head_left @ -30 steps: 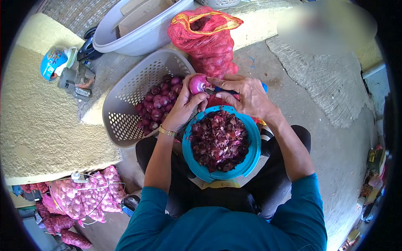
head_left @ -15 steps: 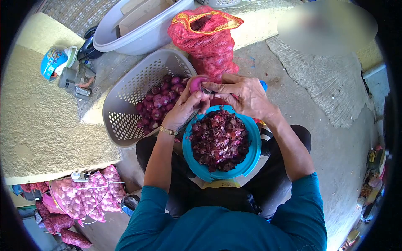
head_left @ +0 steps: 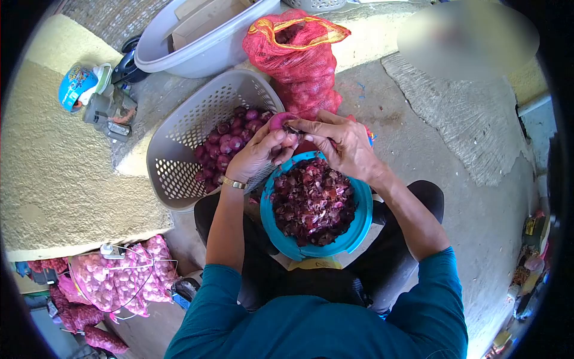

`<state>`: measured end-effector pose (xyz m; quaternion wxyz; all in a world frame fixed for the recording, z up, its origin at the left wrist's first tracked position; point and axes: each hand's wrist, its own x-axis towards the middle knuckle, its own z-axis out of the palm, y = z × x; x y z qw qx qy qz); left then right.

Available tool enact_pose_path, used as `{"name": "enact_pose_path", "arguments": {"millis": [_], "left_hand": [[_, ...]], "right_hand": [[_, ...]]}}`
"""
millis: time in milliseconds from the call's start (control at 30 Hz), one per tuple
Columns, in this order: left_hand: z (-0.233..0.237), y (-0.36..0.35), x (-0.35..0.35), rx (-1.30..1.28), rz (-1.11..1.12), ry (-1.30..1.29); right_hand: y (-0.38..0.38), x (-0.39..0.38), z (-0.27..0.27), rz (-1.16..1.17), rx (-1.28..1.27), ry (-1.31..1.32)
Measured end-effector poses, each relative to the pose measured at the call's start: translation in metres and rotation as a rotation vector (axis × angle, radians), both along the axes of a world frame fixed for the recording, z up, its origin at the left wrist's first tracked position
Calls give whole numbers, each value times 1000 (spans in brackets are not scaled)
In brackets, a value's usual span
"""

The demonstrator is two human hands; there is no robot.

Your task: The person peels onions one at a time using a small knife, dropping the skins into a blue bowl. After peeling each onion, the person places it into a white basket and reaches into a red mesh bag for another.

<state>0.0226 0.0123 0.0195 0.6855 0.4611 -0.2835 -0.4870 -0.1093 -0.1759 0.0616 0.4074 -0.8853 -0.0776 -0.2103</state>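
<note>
My left hand, with a watch on its wrist, is closed around a red onion. My right hand is closed on a small knife, its dark blade against the onion and most of its handle hidden by my fingers. Below both hands, a blue basin between my knees holds a heap of dark red onion skins. To the left, a grey perforated basket contains many red onions.
Behind the hands stands an open red mesh sack of onions. A pale grey tub sits at the back. At lower left are pink net bags of bulbs and a blue helmet-like object lies farther up.
Both hands stay together at the onion. My right hand has shifted slightly down and left, and the left wrist has moved a little to the left.
</note>
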Motion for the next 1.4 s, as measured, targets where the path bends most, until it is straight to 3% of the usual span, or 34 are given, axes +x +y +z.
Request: {"name": "enact_pose_path", "arguments": {"millis": [167, 233, 533, 933, 1033, 1100, 1167, 1233, 1300, 1400], "left_hand": [[-1, -7, -9, -38, 105, -19], [-3, -10, -11, -32, 127, -47], [-5, -13, -11, 51, 174, -197], [1, -19, -15, 18, 232, -319], [-2, -23, -18, 21, 310, -427], [-4, -25, -19, -7, 439, -681], [-4, -24, -20, 0, 437, -645], [-3, -21, -20, 8, 436, -606], [0, -12, -15, 79, 292, -387], [2, -7, -11, 71, 253, -365]], "right_hand": [[4, 2, -7, -32, 220, -56], [-6, -1, -4, -111, 61, 139], [-8, -2, 1, -97, -132, 72], [-6, 2, -5, -138, -78, 48], [1, 5, -11, -162, -4, 48], [7, 6, -16, -166, 68, 85], [8, 7, -16, -168, 140, 120], [6, 8, -11, -163, 20, 39], [0, 7, -5, -133, -32, 45], [-5, 5, 0, -92, -115, 16]]}}
